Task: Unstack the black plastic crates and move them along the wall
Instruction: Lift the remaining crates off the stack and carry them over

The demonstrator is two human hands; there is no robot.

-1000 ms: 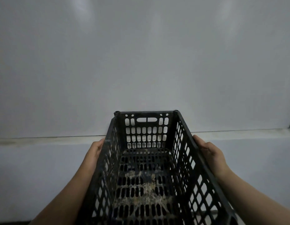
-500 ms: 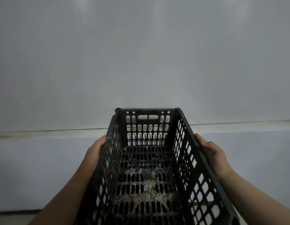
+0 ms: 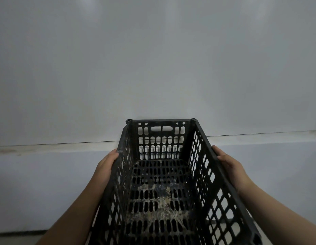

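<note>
Hands, left [image 3: 105, 167] & right [image 3: 231, 165], grip black crate [image 3: 162, 174] sides facing wall [image 3: 153, 68].

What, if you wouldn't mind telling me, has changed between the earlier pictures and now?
Very little. The wall ledge and the black crate have drifted slightly up the picture, so the view has dipped a touch or the crate has gone up a little. Nothing was taken or released: the left hand and the right hand still clasp the crate's long rims, its dirty floor facing up.
</note>
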